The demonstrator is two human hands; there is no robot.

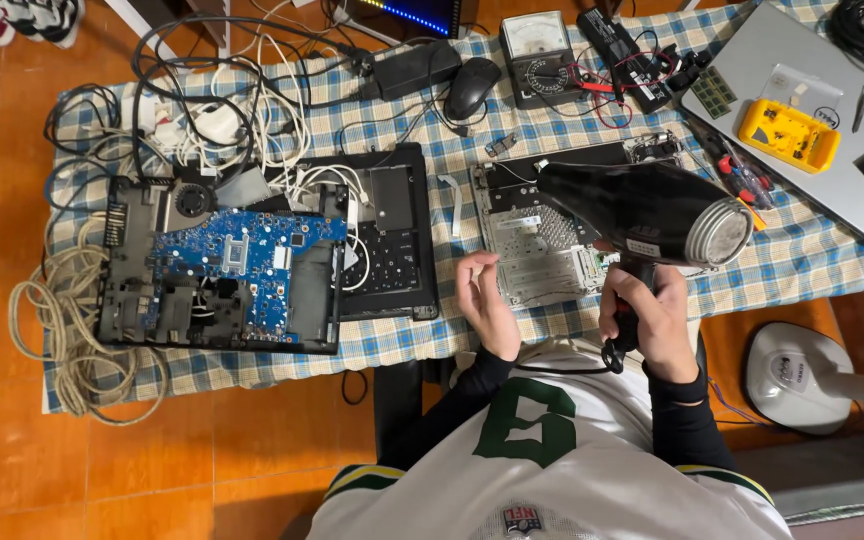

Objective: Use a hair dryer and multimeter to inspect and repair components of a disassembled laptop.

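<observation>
The right hand [649, 318] grips the handle of a black hair dryer [652, 213] above the metal laptop panel [542, 235], while the left hand [485, 300] hovers open and empty just left of it.

One hair dryer [652, 212], two hands [486, 303] [644, 312]

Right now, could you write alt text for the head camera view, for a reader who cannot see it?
Seen from above, a person's right hand holds a black hair dryer by its handle over a metal laptop panel, while the open left hand hovers beside it. On the checked cloth lie an opened laptop base with a blue circuit board, cables, a multimeter and a mouse.
</observation>
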